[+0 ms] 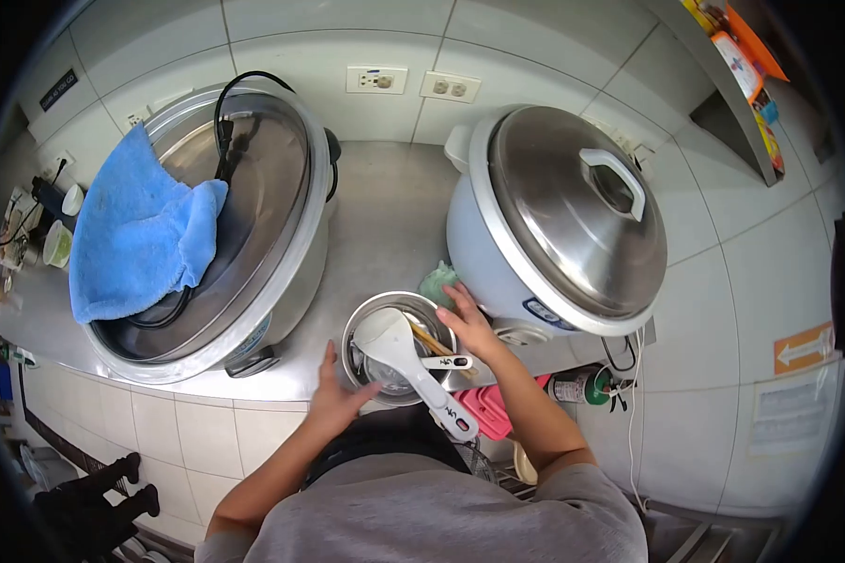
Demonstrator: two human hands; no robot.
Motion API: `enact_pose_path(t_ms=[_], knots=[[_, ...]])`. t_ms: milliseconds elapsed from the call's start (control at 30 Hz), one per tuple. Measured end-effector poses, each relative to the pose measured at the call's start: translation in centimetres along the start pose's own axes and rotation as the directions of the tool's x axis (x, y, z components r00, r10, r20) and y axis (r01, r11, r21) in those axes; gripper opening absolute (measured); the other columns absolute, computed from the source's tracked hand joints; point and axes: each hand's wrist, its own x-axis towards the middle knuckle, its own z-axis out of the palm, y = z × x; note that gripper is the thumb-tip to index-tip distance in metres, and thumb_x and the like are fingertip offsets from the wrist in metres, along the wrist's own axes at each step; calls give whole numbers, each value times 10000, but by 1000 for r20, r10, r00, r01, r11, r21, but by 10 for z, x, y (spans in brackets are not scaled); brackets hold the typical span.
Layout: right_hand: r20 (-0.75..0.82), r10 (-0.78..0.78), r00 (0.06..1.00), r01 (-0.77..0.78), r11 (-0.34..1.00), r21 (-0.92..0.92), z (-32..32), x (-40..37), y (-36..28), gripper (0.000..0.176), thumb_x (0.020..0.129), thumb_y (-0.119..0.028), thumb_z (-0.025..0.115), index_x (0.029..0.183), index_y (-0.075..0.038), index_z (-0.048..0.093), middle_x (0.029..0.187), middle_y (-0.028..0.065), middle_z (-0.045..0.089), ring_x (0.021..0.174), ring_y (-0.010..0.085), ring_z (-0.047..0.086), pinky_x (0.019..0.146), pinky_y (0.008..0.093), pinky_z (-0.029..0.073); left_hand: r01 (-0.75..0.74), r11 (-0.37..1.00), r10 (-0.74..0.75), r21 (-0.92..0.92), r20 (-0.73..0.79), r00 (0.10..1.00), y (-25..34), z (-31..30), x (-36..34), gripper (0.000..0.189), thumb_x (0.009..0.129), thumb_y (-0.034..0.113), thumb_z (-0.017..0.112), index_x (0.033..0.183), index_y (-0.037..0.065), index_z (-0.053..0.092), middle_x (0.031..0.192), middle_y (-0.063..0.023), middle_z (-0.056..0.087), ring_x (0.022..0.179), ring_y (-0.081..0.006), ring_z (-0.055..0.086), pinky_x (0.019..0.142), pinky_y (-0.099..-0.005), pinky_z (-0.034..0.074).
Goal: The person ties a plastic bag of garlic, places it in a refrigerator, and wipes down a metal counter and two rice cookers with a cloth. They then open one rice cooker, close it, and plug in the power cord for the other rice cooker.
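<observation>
Held left hand (336, 403) and right hand (471, 328) with fingers spread around the bowl (385, 298), probably to steady it beneath the overhanging scoop (392, 343).

Part of a steel lid (277, 178) is being covered by a blue cloth (141, 230); a metal bowl's (399, 296) bottom is being partly hidden by a white paddle (385, 340); a notice's (791, 413) print is being blurred.

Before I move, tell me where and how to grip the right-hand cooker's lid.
Grip the silver lid by its white handle, probably best from above on your side: it arches over the lid's top, apparently leaving room for fingers beneath.
</observation>
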Motion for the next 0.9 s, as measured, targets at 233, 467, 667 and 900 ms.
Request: enact_pose_path(t_ms=[233, 467, 667, 900], knots=[[-195, -236, 952, 178, 945, -276, 39, 92, 42, 582, 886, -339, 578, 1390, -89, 429, 1526, 184, 237, 1418, 345, 194, 1150, 429, 153, 201, 834, -188, -513, 77, 979, -27, 14, 19, 773, 673, -86, 531, 1399, 51, 302, 1112, -148, 573, 862, -246, 629, 605, -323, 537], [-814, 183, 552, -191, 977, 90, 43, 278, -45, 548, 850, -255, 580, 1352, -74, 453, 1449, 211, 365, 1371, 373, 281, 1123, 489, 164, 172, 849, -304, -499, -195, 933, -47, 2, -15, 471, 644, -78, 518, 1111, -19, 524, 871, -129, 622, 719, -248, 618, 582, -326, 518], [-834, 280, 475, -285, 946, 155, 28, 379, -65, 307, 885, -178, 466, 1065, 17, 621, 1144, 209, 617, 1062, 316, 580, 875, 496, 424, 155, 811, -410, -564, -359, 839, -53, 5, -20, 328, 642, -72, 548, 965, -18, 550, 778, -109, 613, 687, -206, 587, 628, -297, 474], [-106, -750, 653, 501, 533, -682, 135, 321, -47, 397, 701, -181, 629, 1094, -129, 650, 1270, 162, 559, 1146, 307, 525, 1004, 479, 345, 93, 839, -341, -536, -385, 858, -67, 6, -12, 376, 583, -65, 500, 952, -23, 563, 755, -81, 579, 662, -192, 548, 581, -294, 441]])
